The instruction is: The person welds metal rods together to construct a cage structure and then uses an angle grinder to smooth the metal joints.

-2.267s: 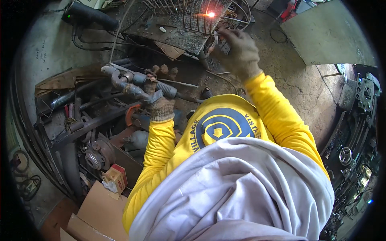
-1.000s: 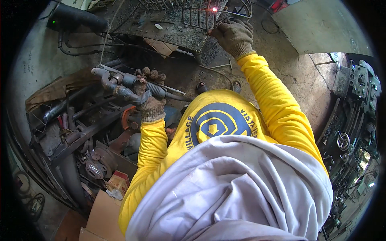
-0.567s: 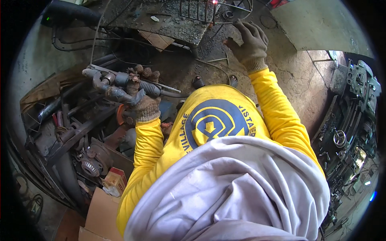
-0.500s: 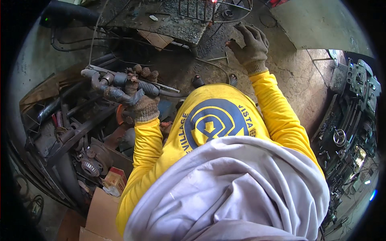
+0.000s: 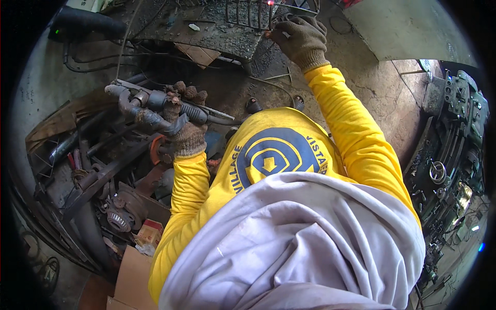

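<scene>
My left hand (image 5: 187, 126), in a worn knit glove, is closed round the ribbed handle of an electrode holder (image 5: 150, 103). A long thin rod (image 5: 123, 49) rises from the holder's far end. At the upper middle my right hand (image 5: 304, 41), gloved too with a bare thumb tip, reaches to a metal grille (image 5: 249, 14) of parallel bars. Its fingers are bent, thumb and forefinger slightly apart, with nothing visible between them. Whether they touch the grille I cannot tell. A red glowing spot (image 5: 270, 3) shows on the grille just beyond the hand.
The grille lies over a grimy metal table (image 5: 175, 18) strewn with dark bits. Steel bars and scrap (image 5: 108, 170) crowd the left, with a cardboard box (image 5: 135, 274) below. Sheet metal (image 5: 413, 31) stands at the upper right, machinery (image 5: 449, 139) at the right. Cables cross the floor.
My right hand has moved up and left to the grille, its thumb and forefinger drawing closer together. The left hand keeps the electrode holder in nearly the same place.
</scene>
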{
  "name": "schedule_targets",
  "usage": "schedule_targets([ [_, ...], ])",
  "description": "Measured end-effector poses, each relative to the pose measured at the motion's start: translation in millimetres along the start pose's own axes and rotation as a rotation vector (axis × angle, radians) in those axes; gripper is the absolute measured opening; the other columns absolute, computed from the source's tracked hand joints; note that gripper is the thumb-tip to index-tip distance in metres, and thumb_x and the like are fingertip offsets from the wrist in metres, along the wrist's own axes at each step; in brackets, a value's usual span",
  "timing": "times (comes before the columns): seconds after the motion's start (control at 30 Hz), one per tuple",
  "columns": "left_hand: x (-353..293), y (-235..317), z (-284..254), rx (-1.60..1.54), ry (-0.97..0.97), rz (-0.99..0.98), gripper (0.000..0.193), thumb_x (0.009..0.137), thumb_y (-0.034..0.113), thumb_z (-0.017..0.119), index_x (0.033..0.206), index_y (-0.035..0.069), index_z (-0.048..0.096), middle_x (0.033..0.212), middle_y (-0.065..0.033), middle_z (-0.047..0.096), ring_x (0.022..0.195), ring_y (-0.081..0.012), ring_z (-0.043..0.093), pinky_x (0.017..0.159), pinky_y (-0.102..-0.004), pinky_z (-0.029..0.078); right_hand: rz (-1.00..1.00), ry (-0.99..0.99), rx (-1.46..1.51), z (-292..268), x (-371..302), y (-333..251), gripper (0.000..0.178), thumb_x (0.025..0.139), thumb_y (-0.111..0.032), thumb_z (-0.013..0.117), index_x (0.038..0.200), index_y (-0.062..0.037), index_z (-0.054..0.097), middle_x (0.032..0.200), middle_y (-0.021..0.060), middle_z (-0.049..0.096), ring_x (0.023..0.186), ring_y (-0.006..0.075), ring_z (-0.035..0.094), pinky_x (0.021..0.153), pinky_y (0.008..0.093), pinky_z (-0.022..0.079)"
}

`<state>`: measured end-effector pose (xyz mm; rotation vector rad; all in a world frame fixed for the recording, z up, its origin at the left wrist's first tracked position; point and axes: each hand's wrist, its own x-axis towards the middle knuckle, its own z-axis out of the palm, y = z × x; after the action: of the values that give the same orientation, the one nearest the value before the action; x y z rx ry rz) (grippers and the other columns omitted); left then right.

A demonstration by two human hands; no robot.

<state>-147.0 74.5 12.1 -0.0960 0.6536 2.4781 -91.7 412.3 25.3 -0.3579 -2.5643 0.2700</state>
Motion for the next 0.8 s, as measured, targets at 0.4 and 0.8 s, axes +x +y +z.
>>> schedule_targets([
  [0.4, 2, -8, 16, -0.035, -0.070, 0.046, 0.025, 0.086, 0.011, 0.066, 0.110, 0.012, 0.059, 0.111, -0.0077, 0.062, 0.100, -0.0235, 0.060, 0.092, -0.0528, 0.052, 0.059, -0.049, -0.014, -6, 2, -9, 0.031, 0.069, -0.049, 0.074, 0.083, -0.0222, 0.073, 0.084, -0.0006, 0.067, 0.092, 0.0232, 0.059, 0.087, 0.0391, 0.040],
  [0.8, 5, -94, 122, -0.038, -0.042, 0.028, 0.028, 0.082, 0.006, 0.068, 0.107, 0.014, 0.058, 0.112, -0.0047, 0.062, 0.104, -0.0249, 0.061, 0.095, -0.0542, 0.050, 0.162, -0.704, 1.104, -111, -42, -18, 0.038, 0.092, -0.034, 0.058, 0.114, -0.0031, 0.061, 0.093, 0.0154, 0.067, 0.086, 0.0257, 0.065, 0.077, 0.0362, 0.050],
])
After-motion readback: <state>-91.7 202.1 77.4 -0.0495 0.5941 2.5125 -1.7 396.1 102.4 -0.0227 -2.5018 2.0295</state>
